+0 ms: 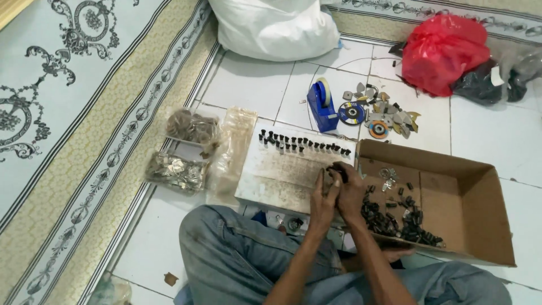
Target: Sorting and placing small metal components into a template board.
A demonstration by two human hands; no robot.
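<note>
Both hands meet over the right edge of a white board (282, 169) — left hand (323, 203) and right hand (350, 195) pinch one small black part (337, 169) between their fingertips. Its long axis cannot be made out. Black pegs (299, 144) stand upright in a row along the board's far edge. More black parts (395, 220) lie in the cardboard box (480, 226) just beside.

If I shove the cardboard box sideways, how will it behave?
The cardboard box probably slides easily on the smooth floor tiles. Its thin walls may flex. The loose small black parts heaped in one corner would likely shift or roll.
</note>
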